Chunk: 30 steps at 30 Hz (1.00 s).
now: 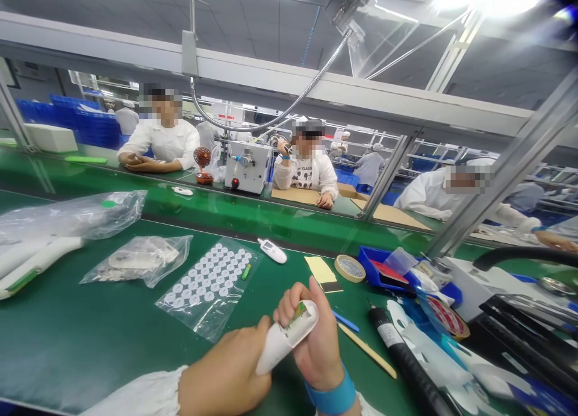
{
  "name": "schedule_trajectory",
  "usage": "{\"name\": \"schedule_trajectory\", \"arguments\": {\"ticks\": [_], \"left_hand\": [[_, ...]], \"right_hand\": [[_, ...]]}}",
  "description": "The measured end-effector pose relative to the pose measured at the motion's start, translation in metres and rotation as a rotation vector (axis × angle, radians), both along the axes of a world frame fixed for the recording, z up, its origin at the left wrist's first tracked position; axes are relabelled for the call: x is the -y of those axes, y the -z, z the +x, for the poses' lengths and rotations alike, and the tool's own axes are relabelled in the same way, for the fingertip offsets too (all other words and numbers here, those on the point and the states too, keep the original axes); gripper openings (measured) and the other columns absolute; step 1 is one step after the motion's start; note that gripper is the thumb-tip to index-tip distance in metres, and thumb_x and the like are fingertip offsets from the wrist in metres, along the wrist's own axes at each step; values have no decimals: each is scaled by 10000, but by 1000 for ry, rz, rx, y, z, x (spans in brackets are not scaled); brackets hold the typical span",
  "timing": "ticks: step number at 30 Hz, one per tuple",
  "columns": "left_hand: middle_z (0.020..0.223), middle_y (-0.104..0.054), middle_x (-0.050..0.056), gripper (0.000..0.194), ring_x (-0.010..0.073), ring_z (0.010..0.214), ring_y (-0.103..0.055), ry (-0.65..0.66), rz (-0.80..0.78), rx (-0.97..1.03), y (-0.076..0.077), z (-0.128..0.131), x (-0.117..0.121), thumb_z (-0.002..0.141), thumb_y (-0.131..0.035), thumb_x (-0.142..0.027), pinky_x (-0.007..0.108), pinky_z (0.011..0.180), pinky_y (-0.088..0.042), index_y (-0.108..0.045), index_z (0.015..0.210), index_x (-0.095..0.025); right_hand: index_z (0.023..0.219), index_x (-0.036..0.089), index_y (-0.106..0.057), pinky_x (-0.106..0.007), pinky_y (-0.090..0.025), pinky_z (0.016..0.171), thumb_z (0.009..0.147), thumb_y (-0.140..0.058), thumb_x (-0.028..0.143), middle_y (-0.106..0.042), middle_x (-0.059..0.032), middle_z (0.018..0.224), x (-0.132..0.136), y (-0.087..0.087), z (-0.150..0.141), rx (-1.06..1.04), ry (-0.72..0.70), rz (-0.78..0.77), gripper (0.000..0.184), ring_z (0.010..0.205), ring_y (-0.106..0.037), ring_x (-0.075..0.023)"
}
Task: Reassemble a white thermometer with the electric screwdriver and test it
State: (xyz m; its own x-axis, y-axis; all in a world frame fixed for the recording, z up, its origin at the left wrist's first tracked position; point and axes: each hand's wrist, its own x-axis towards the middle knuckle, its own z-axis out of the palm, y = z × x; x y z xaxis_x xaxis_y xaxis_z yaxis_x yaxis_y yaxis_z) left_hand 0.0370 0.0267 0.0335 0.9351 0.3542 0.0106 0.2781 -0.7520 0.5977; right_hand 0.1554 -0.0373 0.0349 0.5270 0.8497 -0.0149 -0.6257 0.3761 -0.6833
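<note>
Both my hands hold one white handheld device shell (283, 338) with a green circuit board showing at its upper end, low in the middle of the green mat. My right hand (311, 338), with a blue wrist strap, wraps its fingers around the upper end. My left hand (230, 374), in a white sleeve, grips the lower tapered end. A clear sheet of small round white stickers (208, 280) lies just beyond my left hand. A finished white thermometer-like device (272, 250) lies further back.
Plastic bags of white parts (139, 262) and white housings (31, 259) lie at the left. A tape roll (350, 268), yellow card (320, 270), blue tray (379, 271), black driver (406, 362) and more white shells (433, 356) crowd the right. Other workers sit across the green conveyor (203, 211).
</note>
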Motion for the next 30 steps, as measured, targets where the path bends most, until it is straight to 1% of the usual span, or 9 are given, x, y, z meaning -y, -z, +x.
{"name": "schedule_trajectory", "arguments": {"ticks": [2, 6, 12, 16, 19, 21, 23, 25, 30], "left_hand": [[781, -613, 10, 174, 193, 672, -581, -18, 57, -29, -8, -4, -14, 698, -411, -131, 237, 530, -303, -457, 846, -211], [780, -601, -6, 137, 187, 656, -567, -58, 187, -67, -16, -13, -35, 736, -399, -154, 243, 519, -254, -454, 844, -217], [797, -590, 0, 228, 194, 687, -558, -83, 363, -89, -12, -17, -45, 711, -367, -78, 255, 553, -288, -482, 853, -215], [989, -571, 36, 304, 234, 885, -549, -123, 316, -27, -13, -15, -58, 731, -478, -144, 323, 709, -405, -516, 1020, -230], [1341, -332, 83, 697, 281, 1195, -361, -316, 106, 255, -16, -10, -70, 691, -637, -290, 415, 944, -339, -309, 1306, -267], [1412, -210, 103, 830, 287, 1256, -281, -484, -303, 450, -16, -2, -75, 682, -668, -366, 432, 992, -297, -199, 1357, -255], [1362, -319, 137, 764, 284, 1212, -361, -519, -778, 554, -14, 10, -77, 693, -666, -403, 412, 975, -333, -289, 1323, -194], [1212, -502, 153, 580, 274, 1116, -477, -447, -1066, 594, -10, 21, -79, 732, -625, -438, 380, 939, -386, -459, 1192, -126], [1087, -592, 107, 332, 208, 990, -570, -482, -1203, 743, 1, 31, -95, 843, -494, -398, 300, 810, -487, -502, 1066, -152]], "right_hand": [[713, 144, -580, -212, -438, 645, 807, -458, 565, -571, -33, 732, 1, -3, 6, 263, 2, -169, 448, 678, -532, -111], [945, 163, -617, -237, -435, 759, 795, -434, 623, -577, -56, 980, 6, -4, 18, 611, -115, -379, 517, 887, -533, -160], [1020, 174, -584, -270, -494, 682, 751, -512, 612, -583, -48, 915, 2, -4, 23, 662, -257, -424, 519, 753, -605, -168], [1003, 117, -570, -271, -508, 619, 699, -620, 558, -602, -66, 815, -5, 4, 26, 512, -283, -412, 538, 620, -624, -166], [1034, 112, -529, -284, -525, 664, 667, -656, 550, -620, -97, 863, -14, 9, 30, 361, -186, -391, 586, 666, -635, -170], [1098, 153, -473, -276, -521, 744, 681, -631, 563, -610, -86, 956, -23, 9, 29, 335, -118, -365, 606, 765, -636, -157], [1135, 181, -429, -265, -504, 804, 697, -604, 575, -596, -68, 1008, -33, 6, 25, 340, -88, -338, 615, 844, -625, -146], [1143, 181, -430, -282, -502, 804, 706, -569, 602, -598, -69, 1002, -45, 4, 19, 384, -127, -320, 624, 848, -624, -152], [1038, 158, -537, -257, -471, 647, 719, -529, 599, -608, -48, 865, -78, 14, 32, 672, -136, -405, 544, 674, -594, -125]]}}
